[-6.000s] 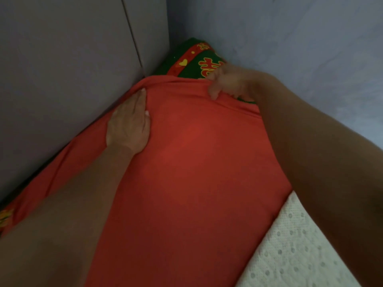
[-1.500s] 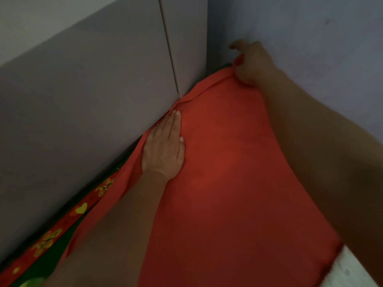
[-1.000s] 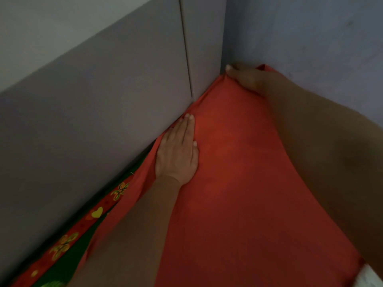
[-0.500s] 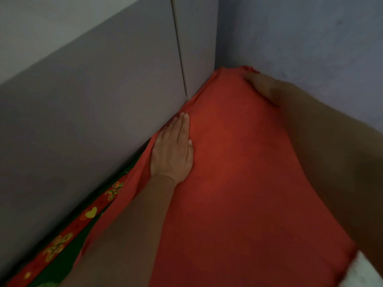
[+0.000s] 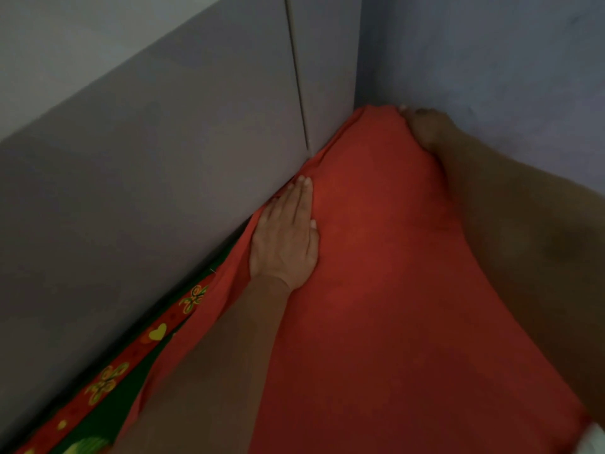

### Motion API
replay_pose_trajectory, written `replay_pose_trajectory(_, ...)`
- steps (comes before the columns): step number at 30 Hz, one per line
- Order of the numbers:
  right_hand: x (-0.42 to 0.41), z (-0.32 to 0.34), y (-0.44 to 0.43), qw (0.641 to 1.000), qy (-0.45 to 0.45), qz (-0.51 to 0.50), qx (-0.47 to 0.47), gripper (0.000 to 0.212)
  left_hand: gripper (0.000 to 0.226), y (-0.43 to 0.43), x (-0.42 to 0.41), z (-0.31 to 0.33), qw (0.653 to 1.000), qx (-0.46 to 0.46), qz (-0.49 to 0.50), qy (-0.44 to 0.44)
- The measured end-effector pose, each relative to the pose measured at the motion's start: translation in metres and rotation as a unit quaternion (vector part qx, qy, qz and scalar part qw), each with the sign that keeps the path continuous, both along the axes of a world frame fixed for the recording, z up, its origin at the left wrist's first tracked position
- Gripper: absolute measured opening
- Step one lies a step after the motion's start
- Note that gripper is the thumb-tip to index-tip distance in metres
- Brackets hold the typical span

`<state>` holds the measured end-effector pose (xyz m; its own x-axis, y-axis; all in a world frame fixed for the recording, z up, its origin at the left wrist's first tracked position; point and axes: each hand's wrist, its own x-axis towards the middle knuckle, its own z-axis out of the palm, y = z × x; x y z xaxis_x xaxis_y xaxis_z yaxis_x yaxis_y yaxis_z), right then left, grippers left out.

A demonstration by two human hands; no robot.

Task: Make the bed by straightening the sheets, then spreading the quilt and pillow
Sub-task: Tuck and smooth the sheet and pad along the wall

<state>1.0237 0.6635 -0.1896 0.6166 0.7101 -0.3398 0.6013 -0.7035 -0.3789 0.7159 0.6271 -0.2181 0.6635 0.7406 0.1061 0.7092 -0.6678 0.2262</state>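
A plain red sheet [image 5: 376, 290] covers the bed up to the corner where the headboard meets the wall. My left hand [image 5: 284, 240] lies flat on it, fingers straight, pressing the sheet's edge against the headboard. My right hand [image 5: 425, 129] is at the far corner against the wall, pressing down on the sheet's corner; its fingers are mostly hidden by the fabric and my own forearm. Under the red sheet, a green and red patterned cloth [image 5: 108, 385] with hearts and flowers shows along the headboard.
The grey padded headboard [image 5: 163, 142] runs along the left with a vertical seam. A blue-grey wall [image 5: 491, 60] closes the right side. A bit of white fabric [image 5: 594, 440] shows at the bottom right.
My right hand carried the sheet's corner up into the wall corner and now pushes it down there. My left hand stayed flat at the headboard edge.
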Motion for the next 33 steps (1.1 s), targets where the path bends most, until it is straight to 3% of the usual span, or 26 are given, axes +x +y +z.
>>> replay_pose_trajectory(3,-0.003,0.002,-0.008,0.997,-0.049,-0.042,0.034,0.058,0.061,0.0,0.0,0.001,1.0,0.002,0.002,0.004)
replay_pose_trajectory(8,-0.005,0.004,-0.005,0.995,0.092,-0.007,0.023,0.064,0.061,0.0,0.0,0.001,1.0,0.002,0.001,0.006)
replay_pose_trajectory(10,-0.011,0.005,-0.008,0.999,0.015,-0.041,0.032,0.06,0.061,0.0,0.001,0.0,1.0,0.001,0.0,0.005)
replay_pose_trajectory(12,-0.019,0.009,-0.01,0.986,-0.134,-0.054,0.082,0.048,0.061,0.0,0.001,0.0,1.0,0.0,0.001,0.004)
replay_pose_trajectory(13,-0.021,0.012,-0.012,0.985,-0.14,-0.048,0.092,0.047,0.061,0.0,0.001,0.0,1.0,-0.001,0.002,0.003)
replay_pose_trajectory(17,-0.008,0.013,-0.014,0.987,0.13,-0.058,0.074,0.06,0.061,-0.001,0.0,0.002,1.0,-0.001,0.001,-0.001)
replay_pose_trajectory(21,-0.004,0.007,-0.014,0.982,0.154,-0.06,0.094,0.062,0.061,0.0,0.0,-0.001,1.0,0.005,-0.005,-0.007)
replay_pose_trajectory(22,-0.007,0.004,-0.01,0.988,0.123,-0.065,0.074,0.062,0.061,0.0,0.0,-0.001,1.0,0.004,-0.005,-0.006)
replay_pose_trajectory(24,-0.013,0.004,-0.007,0.995,-0.065,-0.056,0.055,0.051,0.061,0.0,0.0,0.0,1.0,0.0,-0.003,-0.004)
replay_pose_trajectory(26,-0.027,0.013,-0.007,0.971,-0.213,-0.018,0.106,0.038,0.061,0.0,0.0,0.001,1.0,-0.006,-0.003,0.0)
replay_pose_trajectory(29,-0.058,0.023,-0.004,0.969,-0.204,0.034,0.137,0.046,0.062,0.0,0.0,0.002,1.0,-0.003,-0.002,0.004)
replay_pose_trajectory(33,-0.103,0.011,0.006,0.967,-0.235,0.095,-0.004,0.056,0.061,0.001,0.0,0.0,1.0,0.003,-0.005,0.0)
